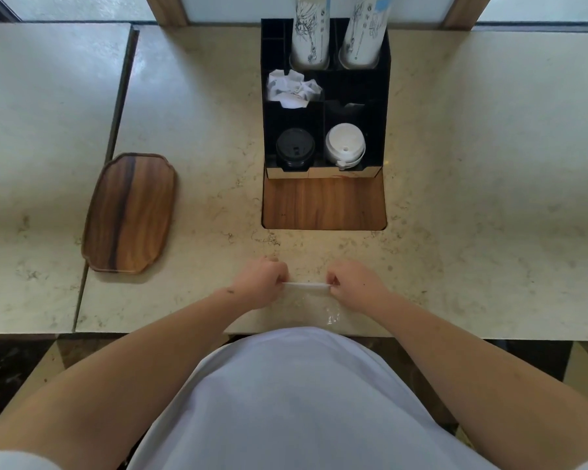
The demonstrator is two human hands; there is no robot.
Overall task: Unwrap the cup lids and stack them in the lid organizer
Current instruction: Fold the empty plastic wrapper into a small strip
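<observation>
While both arms reach forward over the near edge of the counter (455, 164), the left hand (260, 283) and right hand (353, 286) face each other, close together, each with fingers curled and pinching one end of a thin white strip (308, 285) stretched between them. Below that strip hangs clear wrap (319, 308), crinkled and glossy, lying against the counter just in front of the person's white shirt (302, 401). Whether lids are inside the wrap cannot be told.

Farther away, straight ahead, a black organizer (386, 106) sits in a cut-out of the counter, with a wood panel (323, 205) showing at its near side. Its near left compartment holds black lids (295, 147); the near right compartment holds white lids (345, 145), the top one with a small spout. Behind the black lids, a middle-left compartment is stuffed with crumpled white paper (292, 88). At the far end, two tall sleeves of printed paper cups (311, 32) stand side by side, tilting slightly toward the camera.

On the left, well apart from the hands, a wooden tray (129, 213) lies flat, straddling the seam between two counter slabs.
</observation>
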